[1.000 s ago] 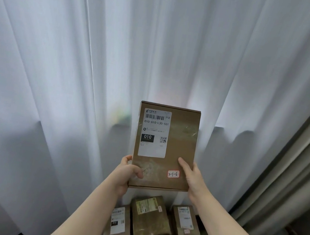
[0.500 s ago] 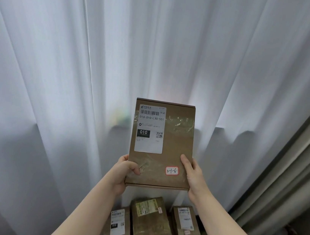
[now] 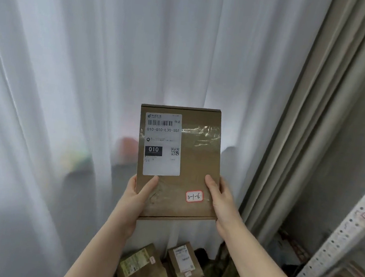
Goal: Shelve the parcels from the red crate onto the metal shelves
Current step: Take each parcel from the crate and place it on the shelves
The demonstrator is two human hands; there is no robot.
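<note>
White curtain [image 3: 68, 75] fills most of your view, with a beige drape [image 3: 310, 109] hanging to its right. Metal shelf [image 3: 351, 232] at the far right edge: a white perforated upright, with something brown on a lower level, too blurred to name.

Held parcel [image 3: 196, 164] sits at centre, raised in front of the curtain, flat face toward you and roughly upright, well apart from the shelf. Below it, at the bottom edge, is a heap of brown parcels [image 3: 146, 269] lying close together.

Your left hand [image 3: 138, 193] grips the parcel's lower left edge, thumb on the front face. Your right hand [image 3: 219, 200] holds the lower right edge the same way, so both hands hold the one box.

White shipping label [image 3: 163, 145] at upper left of the face, with a barcode and "010" in a black block. Small red-bordered sticker [image 3: 194, 196] at lower right, just beside your right thumb, handwritten and apparently "3-1-6".
</note>
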